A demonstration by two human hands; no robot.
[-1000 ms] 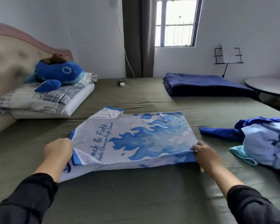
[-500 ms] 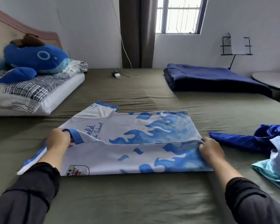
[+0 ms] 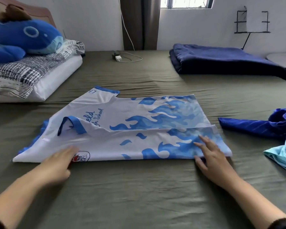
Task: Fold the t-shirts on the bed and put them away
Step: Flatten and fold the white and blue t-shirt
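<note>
Smoothing a white and blue t-shirt [image 3: 139,129] on the bed [image 3: 139,195], the left hand [image 3: 59,161] and right hand [image 3: 210,154], flat and released, have let go of the near edge, now folded over; more folds remain.

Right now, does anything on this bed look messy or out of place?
Yes: the crumpled clothes pile at the bed's right edge is unfolded, and a charger with its cable lies loose on the sheet.
</note>
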